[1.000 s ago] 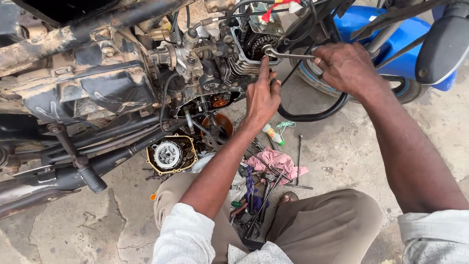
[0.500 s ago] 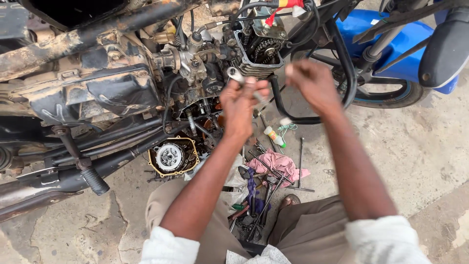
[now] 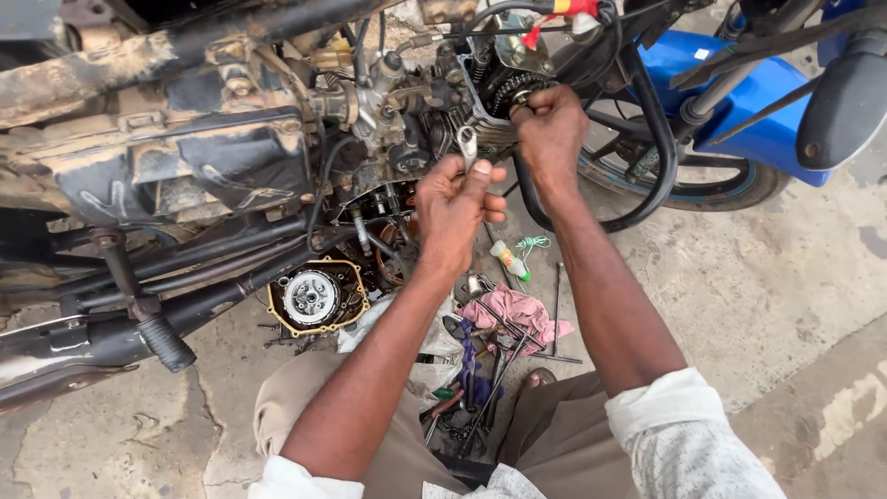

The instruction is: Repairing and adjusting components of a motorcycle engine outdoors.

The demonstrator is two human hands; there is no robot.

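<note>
Two bare hands worked at the stripped motorcycle engine (image 3: 407,139). The left hand (image 3: 453,208) was closed around a silver spanner (image 3: 467,146), whose ring end stood upright above the fingers, just in front of the finned cylinder (image 3: 480,129). The right hand (image 3: 552,129) was clenched against the toothed sprocket (image 3: 513,92) at the cylinder head; what it gripped could not be told. Below the engine, on the concrete floor (image 3: 776,286), lay a round clutch cover (image 3: 314,298), a pink rag (image 3: 517,312), a small green-capped tube (image 3: 510,261) and scattered hand tools (image 3: 480,370). A blue motorcycle (image 3: 739,92) stood close behind.
</note>
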